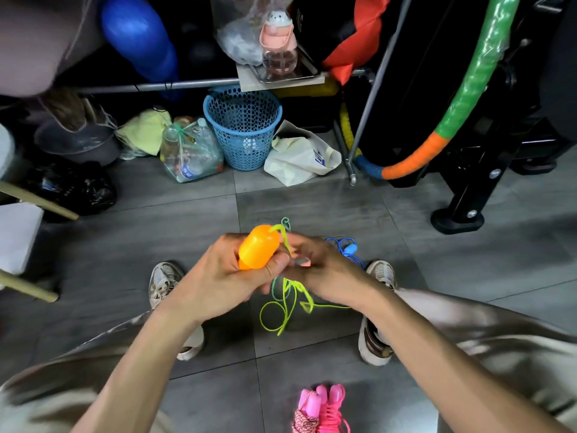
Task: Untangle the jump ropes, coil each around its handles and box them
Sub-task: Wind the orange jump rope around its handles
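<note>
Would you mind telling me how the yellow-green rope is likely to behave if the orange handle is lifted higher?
The yellow-green rope would probably trail limply: it hangs in slack loops below the orange handle that the left hand grips. It looks thin, so likely light. It may snag, since a green cord runs alongside it near the right hand.

Both forearms are bare to the elbow, no sleeves, watch or rings showing on the left hand (218,276) or the right hand (324,270). The trousers (487,332) are a pale beige, slightly shiny fabric. The sneakers (164,281) are off-white mesh, scuffed, with laces.
</note>
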`<state>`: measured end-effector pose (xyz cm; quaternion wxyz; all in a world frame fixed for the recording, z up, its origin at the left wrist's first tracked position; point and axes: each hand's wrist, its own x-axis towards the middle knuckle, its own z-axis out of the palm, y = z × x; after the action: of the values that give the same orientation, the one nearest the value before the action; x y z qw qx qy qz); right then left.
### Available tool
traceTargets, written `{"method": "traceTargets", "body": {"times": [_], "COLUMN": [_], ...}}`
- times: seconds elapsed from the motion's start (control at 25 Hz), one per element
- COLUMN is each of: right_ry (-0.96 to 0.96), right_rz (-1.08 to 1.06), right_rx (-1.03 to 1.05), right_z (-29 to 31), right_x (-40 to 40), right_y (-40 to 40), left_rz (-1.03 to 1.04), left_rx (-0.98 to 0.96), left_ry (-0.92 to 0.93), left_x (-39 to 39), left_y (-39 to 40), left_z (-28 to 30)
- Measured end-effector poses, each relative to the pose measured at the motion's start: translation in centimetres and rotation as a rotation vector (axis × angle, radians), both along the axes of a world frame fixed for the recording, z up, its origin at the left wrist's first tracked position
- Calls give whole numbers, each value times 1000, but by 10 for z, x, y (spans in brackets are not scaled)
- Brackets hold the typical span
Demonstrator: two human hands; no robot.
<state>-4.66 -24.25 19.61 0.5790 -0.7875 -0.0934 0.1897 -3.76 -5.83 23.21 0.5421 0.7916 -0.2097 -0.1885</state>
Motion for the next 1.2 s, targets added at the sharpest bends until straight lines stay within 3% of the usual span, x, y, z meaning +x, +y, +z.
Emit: {"method": "traceTargets", "body": {"times": [0.04, 0.08, 0.16, 0.24, 0.28, 0.36, 0.52, 0.6, 0.68, 0.76, 0.8, 0.92, 0.96, 1.0, 1.2], "right_ry": [10, -4, -22, 100, 163, 245, 328, 315, 277, 224, 183, 41, -41, -127, -363], "right_rz": [-4, -2, 31, 12, 7, -37, -256, -439, -661, -806, -816, -608, -571, -576, -717], "right_rx": [-22, -170, -595, -679, -571, -148, 711, 832, 816, 660, 425, -719, -946, -1030, -1022], "right_z": [-1, -6, -16, -20, -14, 7, 54, 64, 68, 72, 71, 58, 53, 50, 50], "right_x": [-1, -1, 0, -4, -6, -8, -1, 10, 20, 23, 22, 11, 6, 2, -8], "right_y": [4, 4, -2, -5, -5, -2, -12, -29, -54, -78, -87, -83, -74, -63, -38], "left_rz": [7, 58, 242, 433, 504, 507, 31, -71, 3, 40, 35, 53, 56, 58, 178], "left_rx": [-99, -235, -530, -633, -537, -245, -243, -239, -209, -130, -112, -178, -193, -206, -325], "left_ry": [27, 85, 194, 241, 238, 251, 526, 554, 543, 480, 462, 485, 492, 503, 591], "left_x": [0, 0, 4, 11, 14, 12, -8, -13, -9, -4, -2, -3, -4, -5, 0], "left_y": [1, 1, 6, 11, 12, 7, -14, -18, -15, -8, -6, -5, -7, -9, -8], "left_z": [2, 4, 7, 8, 6, 0, -10, -8, -1, 4, 6, 7, 7, 8, 4]}}
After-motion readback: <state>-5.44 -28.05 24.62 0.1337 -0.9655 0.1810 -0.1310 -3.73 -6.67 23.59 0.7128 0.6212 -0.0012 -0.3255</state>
